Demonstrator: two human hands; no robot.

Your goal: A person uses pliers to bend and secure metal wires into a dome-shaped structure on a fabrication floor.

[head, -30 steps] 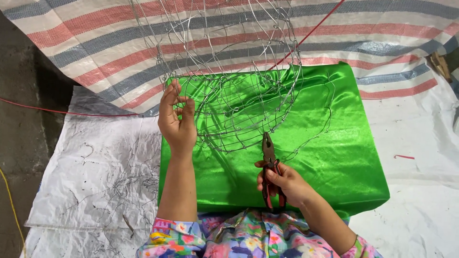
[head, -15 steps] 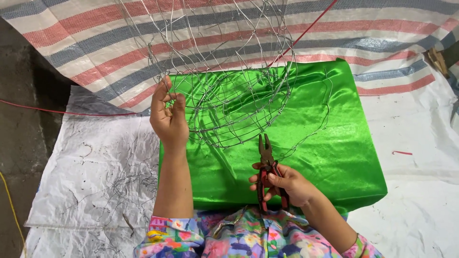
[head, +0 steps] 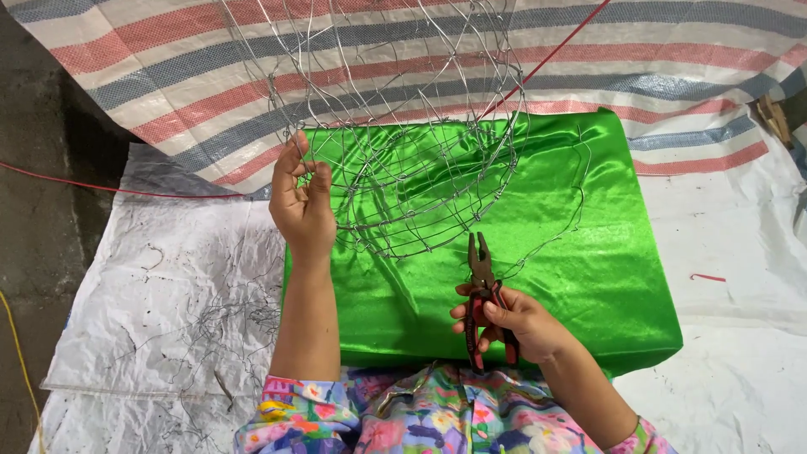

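The left hand (head: 301, 204) pinches the near-left rim of the wire frame (head: 395, 126), which stands above the green satin cloth (head: 588, 252). To the near right, the right hand (head: 514, 319) grips red-handled pliers (head: 482, 290), nose pointing up just below the frame.

A striped tarp (head: 689, 50) in red, blue and white bands covered the far part of the scene. A thin red cord (head: 126, 190) ran in from the left edge, and another red cord (head: 555, 52) slanted up toward the far right. A crinkled white plastic sheet (head: 160, 311) lay near and to the left, littered with short wire scraps (head: 227, 315). Bare dark ground (head: 34, 252) showed at the far left, with a yellow cord (head: 18, 353) curving along it. A small red scrap (head: 708, 277) lay on white sheeting at the right.
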